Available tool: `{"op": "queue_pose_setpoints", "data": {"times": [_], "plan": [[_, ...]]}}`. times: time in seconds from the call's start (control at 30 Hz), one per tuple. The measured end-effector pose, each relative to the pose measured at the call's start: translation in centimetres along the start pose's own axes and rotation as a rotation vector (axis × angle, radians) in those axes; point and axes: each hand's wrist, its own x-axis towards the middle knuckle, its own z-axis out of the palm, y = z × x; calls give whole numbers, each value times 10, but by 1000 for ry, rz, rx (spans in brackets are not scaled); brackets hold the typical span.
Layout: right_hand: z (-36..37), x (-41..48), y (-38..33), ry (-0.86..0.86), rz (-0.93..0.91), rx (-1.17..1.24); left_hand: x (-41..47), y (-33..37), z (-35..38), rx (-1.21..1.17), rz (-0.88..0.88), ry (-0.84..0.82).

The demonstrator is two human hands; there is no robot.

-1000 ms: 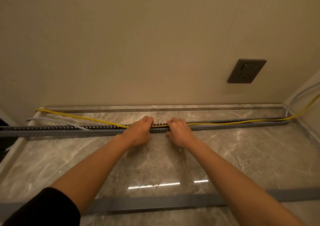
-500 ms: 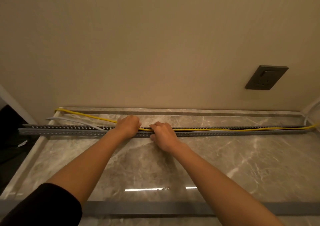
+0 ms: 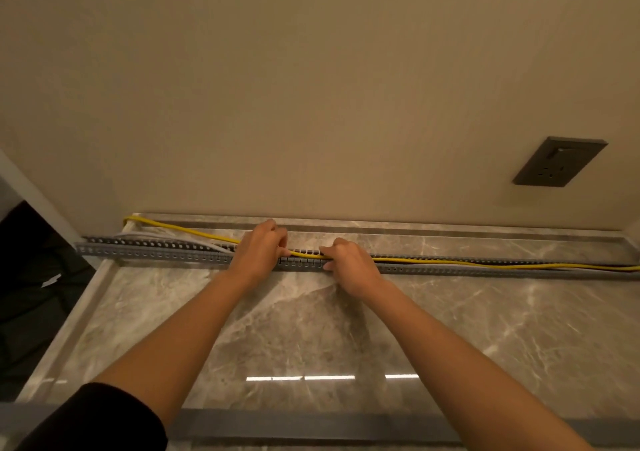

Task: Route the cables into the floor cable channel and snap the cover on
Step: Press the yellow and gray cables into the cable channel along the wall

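A long grey slotted cable channel [image 3: 156, 253] lies on the marble floor, parallel to the wall. A yellow cable [image 3: 450, 263] runs inside it on the right and rises out of it on the left toward the wall corner. A white cable [image 3: 166, 237] lies beside the yellow one at the left. My left hand [image 3: 259, 248] and my right hand [image 3: 349, 263] rest on the channel's middle, fingers curled over the yellow cable and pressing it down. The flat grey cover strip [image 3: 311, 428] lies on the floor near me.
A beige wall stands behind the channel, with a dark socket plate [image 3: 559, 161] at the right. The marble floor [image 3: 485, 329] has a raised border at the left, and a dark opening [image 3: 31, 295] lies beyond it.
Both hands have slid left along the channel, keeping the yellow cable under the fingers. The view has swung left, so the channel's left end is nearer the middle.
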Motion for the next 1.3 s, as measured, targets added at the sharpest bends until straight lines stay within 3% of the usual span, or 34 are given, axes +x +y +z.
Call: {"op": "queue_pose_setpoints", "data": {"times": [0.37,0.47,0.57,0.7,0.83,1.1,1.3], "plan": [[10,-4,-1,44,12,-40,-22,5,16,141,-9,90],[10,-4,-4,67,21,-48,-21,8,11,193,-54,-2],[11,-2,-10,84,8,-34,-23,4,5,85,-72,-74],[14,-1,-29,88,-50,44,-25,-8,-7,-139,-127,42],[17,9,-61,92,-84,98,-22,-25,-20,-189,-131,52],[26,27,-116,88,6,139,-15,-88,-47,92,-162,-63],[31,37,-141,85,68,142,-9,-116,-60,93,-98,-139]]}}
